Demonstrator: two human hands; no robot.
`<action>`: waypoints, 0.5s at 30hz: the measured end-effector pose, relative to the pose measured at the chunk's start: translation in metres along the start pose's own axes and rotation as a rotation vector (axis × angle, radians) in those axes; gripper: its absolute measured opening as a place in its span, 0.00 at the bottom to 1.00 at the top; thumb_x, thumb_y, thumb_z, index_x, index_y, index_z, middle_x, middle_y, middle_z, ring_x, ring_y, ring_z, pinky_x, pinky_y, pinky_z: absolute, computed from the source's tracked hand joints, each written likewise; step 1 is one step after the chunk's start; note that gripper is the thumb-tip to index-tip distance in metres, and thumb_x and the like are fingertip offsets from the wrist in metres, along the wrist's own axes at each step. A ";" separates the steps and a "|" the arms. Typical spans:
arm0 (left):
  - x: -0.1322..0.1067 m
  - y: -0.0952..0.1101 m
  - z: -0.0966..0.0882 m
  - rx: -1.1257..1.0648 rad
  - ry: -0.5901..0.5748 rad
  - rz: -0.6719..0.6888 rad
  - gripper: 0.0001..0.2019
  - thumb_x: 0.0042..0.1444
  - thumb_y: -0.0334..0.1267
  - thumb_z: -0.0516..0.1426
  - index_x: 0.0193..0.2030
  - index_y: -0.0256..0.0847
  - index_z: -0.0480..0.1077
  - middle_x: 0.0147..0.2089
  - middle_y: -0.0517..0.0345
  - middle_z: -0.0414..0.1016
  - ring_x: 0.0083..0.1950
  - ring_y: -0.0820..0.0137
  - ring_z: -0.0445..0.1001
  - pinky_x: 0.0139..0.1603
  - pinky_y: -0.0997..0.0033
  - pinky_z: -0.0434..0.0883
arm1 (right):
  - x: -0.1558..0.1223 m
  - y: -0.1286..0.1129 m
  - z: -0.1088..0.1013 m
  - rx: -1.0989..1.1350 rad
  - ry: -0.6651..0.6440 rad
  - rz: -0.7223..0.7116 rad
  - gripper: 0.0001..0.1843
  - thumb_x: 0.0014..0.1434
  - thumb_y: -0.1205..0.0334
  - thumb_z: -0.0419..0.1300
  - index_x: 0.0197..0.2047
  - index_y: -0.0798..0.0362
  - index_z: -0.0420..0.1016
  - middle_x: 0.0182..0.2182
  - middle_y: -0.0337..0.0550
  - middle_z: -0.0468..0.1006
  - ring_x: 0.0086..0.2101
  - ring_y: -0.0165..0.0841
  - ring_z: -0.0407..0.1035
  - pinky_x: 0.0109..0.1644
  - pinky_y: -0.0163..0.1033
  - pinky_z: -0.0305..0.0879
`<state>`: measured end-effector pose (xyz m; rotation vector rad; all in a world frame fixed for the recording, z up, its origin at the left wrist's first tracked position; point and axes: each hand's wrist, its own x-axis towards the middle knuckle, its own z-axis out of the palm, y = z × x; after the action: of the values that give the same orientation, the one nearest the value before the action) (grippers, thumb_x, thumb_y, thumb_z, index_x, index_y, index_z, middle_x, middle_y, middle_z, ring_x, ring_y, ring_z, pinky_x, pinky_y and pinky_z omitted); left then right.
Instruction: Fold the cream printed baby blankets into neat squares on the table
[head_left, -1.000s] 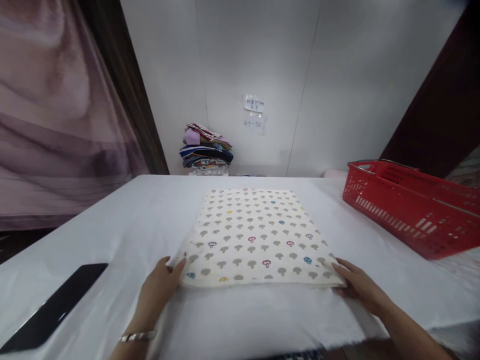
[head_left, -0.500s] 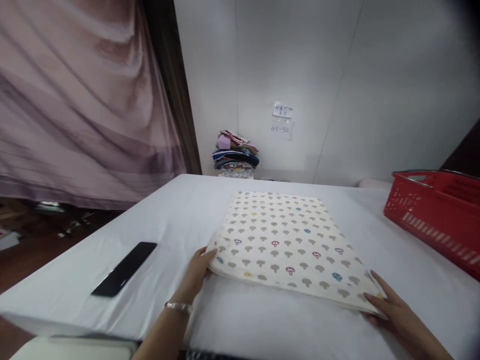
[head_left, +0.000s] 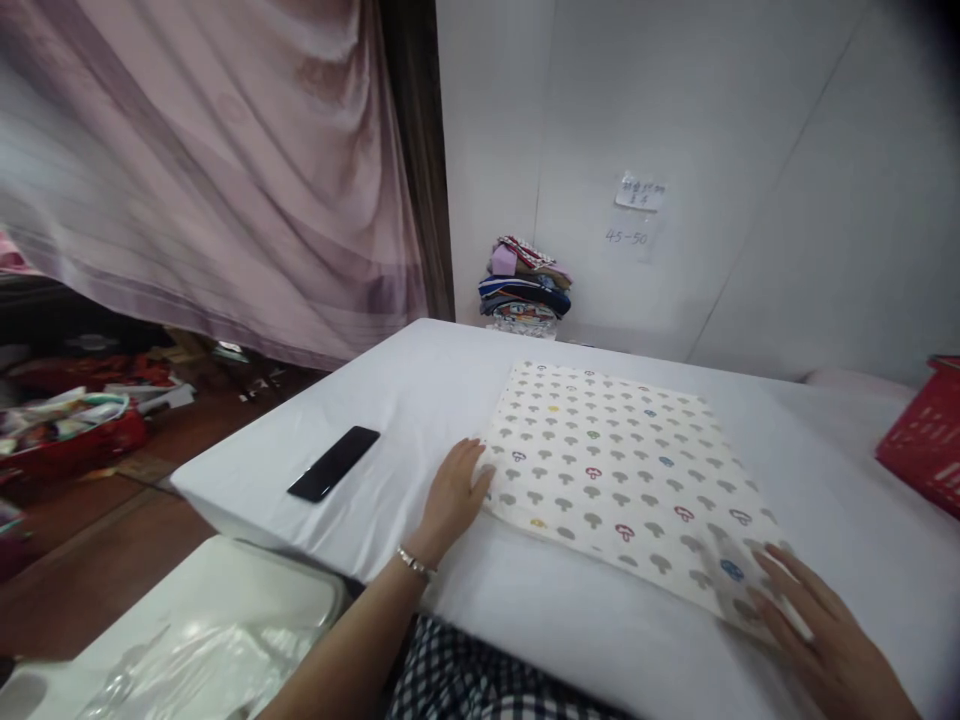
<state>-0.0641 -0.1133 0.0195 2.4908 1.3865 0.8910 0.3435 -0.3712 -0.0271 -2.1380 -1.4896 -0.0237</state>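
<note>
A folded white cloth (head_left: 615, 470) printed with grey mushrooms and a few coloured ones lies flat on the white-covered table (head_left: 525, 590). My left hand (head_left: 456, 490), with a bracelet at the wrist, rests at the cloth's near left corner, its fingers stretched out and the thumb apart. At the near right corner is my right hand (head_left: 817, 620), fingers spread over the cloth's edge and slightly blurred. Neither hand shows a grip on the fabric. To the left of my left hand lies a black phone (head_left: 334, 464).
Folded fabrics (head_left: 525, 285) are stacked by the wall at the back. A red basket (head_left: 926, 440) stands at the right edge. A white surface bearing a clear plastic bag (head_left: 210, 670) sits at lower left. A pink curtain (head_left: 300, 170) hangs at the left.
The view has turned left and down, bringing the floor and plastic bag into sight. Both hands have loosened from pinching the cloth's near corners to stretched fingers; the cloth stays flat.
</note>
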 end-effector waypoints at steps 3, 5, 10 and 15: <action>0.000 0.001 0.013 0.099 -0.188 0.034 0.26 0.58 0.49 0.49 0.60 0.37 0.60 0.66 0.46 0.55 0.68 0.57 0.47 0.65 0.53 0.49 | 0.007 -0.018 0.016 -0.111 -0.098 -0.130 0.32 0.58 0.44 0.46 0.60 0.51 0.61 0.63 0.46 0.54 0.62 0.47 0.46 0.63 0.56 0.47; -0.003 -0.004 0.019 0.128 -0.286 -0.040 0.28 0.58 0.50 0.49 0.61 0.36 0.59 0.67 0.45 0.52 0.68 0.55 0.46 0.65 0.51 0.48 | 0.006 -0.016 0.026 -0.173 -0.151 -0.092 0.31 0.57 0.45 0.45 0.60 0.50 0.62 0.62 0.46 0.57 0.62 0.47 0.46 0.62 0.59 0.47; -0.004 -0.017 0.014 0.003 -0.326 -0.100 0.27 0.58 0.50 0.47 0.60 0.37 0.60 0.67 0.47 0.53 0.68 0.59 0.49 0.65 0.56 0.49 | 0.000 0.000 0.031 -0.187 -0.241 -0.036 0.28 0.56 0.45 0.46 0.57 0.45 0.66 0.61 0.43 0.60 0.62 0.45 0.46 0.62 0.58 0.46; 0.015 -0.020 0.002 -0.039 -0.152 -0.330 0.20 0.59 0.47 0.47 0.48 0.37 0.69 0.50 0.48 0.72 0.51 0.63 0.70 0.51 0.65 0.65 | 0.007 0.004 0.029 -0.236 -0.140 0.021 0.32 0.60 0.46 0.39 0.62 0.52 0.59 0.63 0.48 0.55 0.63 0.43 0.44 0.61 0.57 0.48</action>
<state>-0.0718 -0.0897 0.0165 2.1599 1.6420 0.6401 0.3416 -0.3542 -0.0512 -2.3857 -1.6123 -0.0448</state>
